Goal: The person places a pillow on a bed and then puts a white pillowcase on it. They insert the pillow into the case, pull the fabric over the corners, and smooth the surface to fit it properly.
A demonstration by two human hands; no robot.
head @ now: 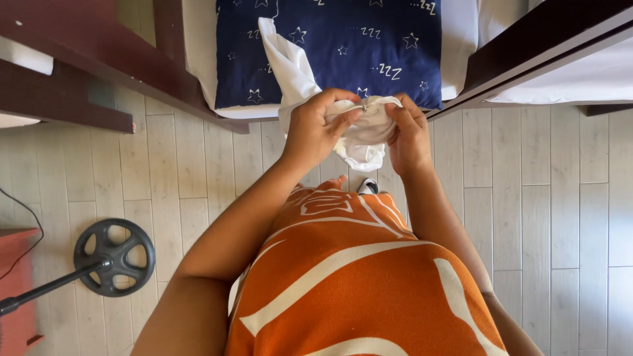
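On a pale plank floor [547, 217], a round dark stand base [115, 257] sits at left; the left hand [315, 132] and right hand [409, 135] pinch a white cloth [359, 142] before a star-patterned navy pillow [343, 46] on the bed.

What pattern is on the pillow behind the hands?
The rectangular navy-blue fabric pillow carries small white outlined stars and tiny letter marks; the head view shows it best.
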